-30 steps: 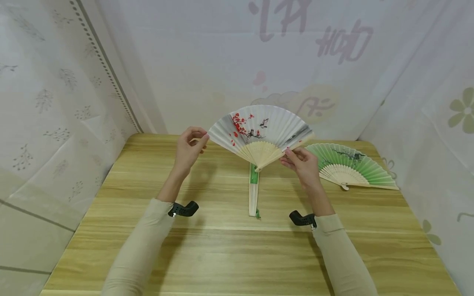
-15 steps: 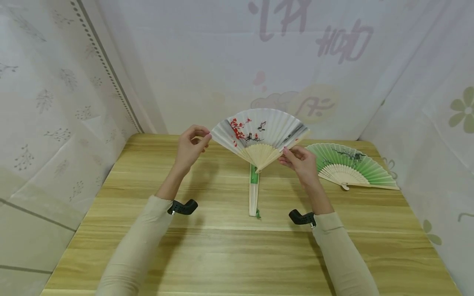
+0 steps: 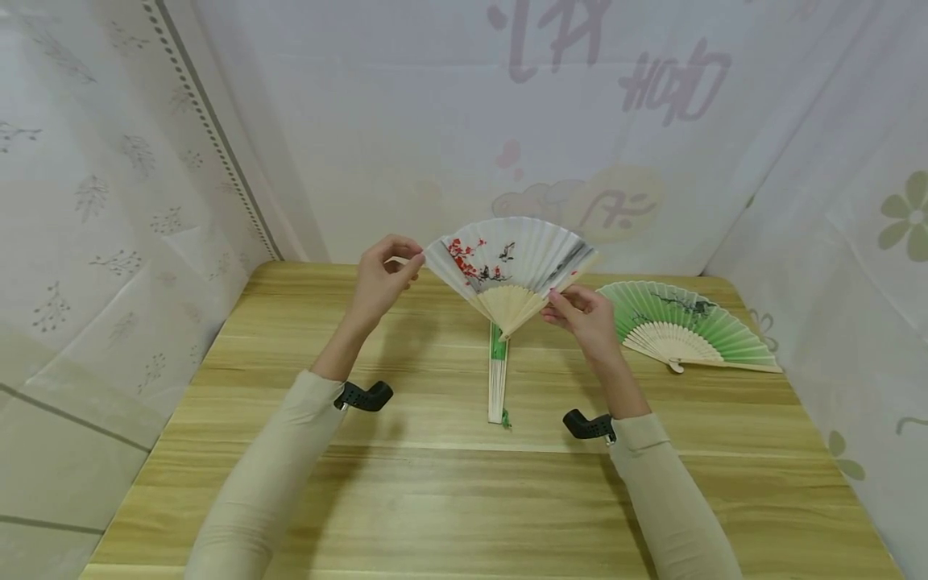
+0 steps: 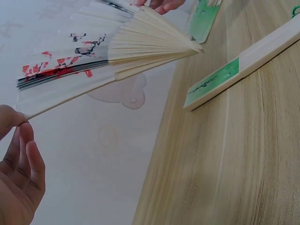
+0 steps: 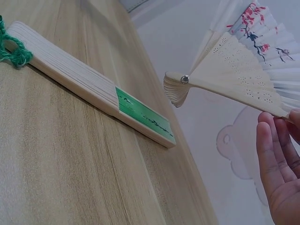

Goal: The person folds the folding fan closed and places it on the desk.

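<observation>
Held up above the table is a white folding fan (image 3: 518, 258) with red blossoms, birds and pale pierced ribs, spread most of the way. My left hand (image 3: 387, 278) pinches the upper corner of its left edge between thumb and finger. On the other side my right hand (image 3: 586, 316) pinches the right guard stick partway along. The right wrist view shows the metal pivot (image 5: 184, 79) and the lower rib ends uncovered. In the left wrist view some leaves near the left edge lie bunched together. Beneath the fan, a folded green fan (image 3: 496, 387) lies on the table.
An open green fan (image 3: 681, 322) lies flat at the right, beside my right hand. A green tassel (image 5: 16, 49) hangs off the folded fan's end. The wooden table (image 3: 435, 507) backs onto a printed cloth (image 3: 406, 121), with more cloth at both sides.
My left hand has moved right and slightly up, bringing the white fan's left edge inward. The fan is narrower than before, and its top sits lower. My right hand has shifted slightly left.
</observation>
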The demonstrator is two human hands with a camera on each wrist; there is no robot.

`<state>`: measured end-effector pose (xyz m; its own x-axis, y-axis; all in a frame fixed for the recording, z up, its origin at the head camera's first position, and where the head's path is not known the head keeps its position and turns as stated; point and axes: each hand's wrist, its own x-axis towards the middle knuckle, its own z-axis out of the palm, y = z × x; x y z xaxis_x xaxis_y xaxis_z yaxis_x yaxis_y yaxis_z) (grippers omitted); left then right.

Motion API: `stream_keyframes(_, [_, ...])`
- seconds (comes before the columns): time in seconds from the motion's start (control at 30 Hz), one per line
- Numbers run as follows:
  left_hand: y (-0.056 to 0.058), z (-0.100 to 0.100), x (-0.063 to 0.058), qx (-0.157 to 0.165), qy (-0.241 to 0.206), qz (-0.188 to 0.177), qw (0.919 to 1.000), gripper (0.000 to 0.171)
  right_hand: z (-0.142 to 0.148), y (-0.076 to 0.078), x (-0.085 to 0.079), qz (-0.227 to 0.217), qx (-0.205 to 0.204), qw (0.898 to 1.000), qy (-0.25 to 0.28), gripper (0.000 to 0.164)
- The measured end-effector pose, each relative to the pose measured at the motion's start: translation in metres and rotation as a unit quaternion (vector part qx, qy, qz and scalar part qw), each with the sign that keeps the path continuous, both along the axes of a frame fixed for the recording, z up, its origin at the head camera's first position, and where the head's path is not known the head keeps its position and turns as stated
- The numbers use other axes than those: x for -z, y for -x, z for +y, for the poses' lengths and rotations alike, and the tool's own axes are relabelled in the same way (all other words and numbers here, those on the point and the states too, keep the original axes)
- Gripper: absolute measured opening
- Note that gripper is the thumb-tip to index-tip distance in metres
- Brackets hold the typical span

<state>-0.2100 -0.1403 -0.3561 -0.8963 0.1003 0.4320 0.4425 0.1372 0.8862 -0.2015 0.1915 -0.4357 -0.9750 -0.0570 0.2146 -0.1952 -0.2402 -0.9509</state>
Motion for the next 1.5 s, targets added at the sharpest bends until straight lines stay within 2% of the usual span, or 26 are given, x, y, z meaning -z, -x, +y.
stream_keyframes(0.27, [0.002, 0.004, -0.001, 0.012, 0.006, 0.015, 0.9998, 0.015, -0.003, 0.001, 0.001, 0.003, -0.009, 1.000, -0.017, 0.024])
stream_keyframes(0.4, [0.013, 0.001, 0.015, 0.012, 0.005, 0.021, 0.9997, 0.013, -0.005, 0.001, 0.003, 0.007, -0.012, 1.000, -0.019, 0.025])
stream_keyframes(0.5, [0.016, -0.001, 0.019, 0.012, 0.005, 0.020, 0.9997, 0.012, -0.007, 0.000, 0.004, 0.007, -0.014, 1.000, -0.019, 0.025])
stream_keyframes(0.6, [0.007, 0.002, 0.009, 0.015, 0.009, 0.012, 0.9998, 0.013, -0.008, 0.000, 0.004, 0.009, -0.014, 0.999, -0.029, 0.025])
stream_keyframes(0.7, [0.003, 0.002, 0.005, 0.016, 0.016, 0.005, 0.9997, 0.013, -0.010, 0.000, 0.004, 0.013, -0.013, 0.999, -0.044, 0.024])
stream_keyframes(0.93, [0.023, -0.002, 0.028, 0.013, 0.008, 0.023, 0.9996, 0.013, -0.011, 0.001, 0.002, 0.007, -0.014, 0.999, -0.049, 0.025])
stream_keyframes(1.03, [0.026, -0.003, 0.032, 0.013, 0.004, 0.022, 0.9997, 0.012, -0.012, 0.001, 0.000, 0.006, -0.013, 0.998, -0.057, 0.026])
stream_keyframes(1.33, [0.024, -0.001, 0.027, 0.014, 0.008, 0.007, 0.9998, 0.014, -0.016, 0.003, -0.003, 0.015, -0.016, 0.996, -0.086, 0.025])
stream_keyframes(1.5, [0.016, 0.004, 0.014, 0.019, 0.011, 0.012, 0.9997, 0.014, -0.017, 0.003, -0.005, 0.019, -0.013, 0.995, -0.093, 0.024])
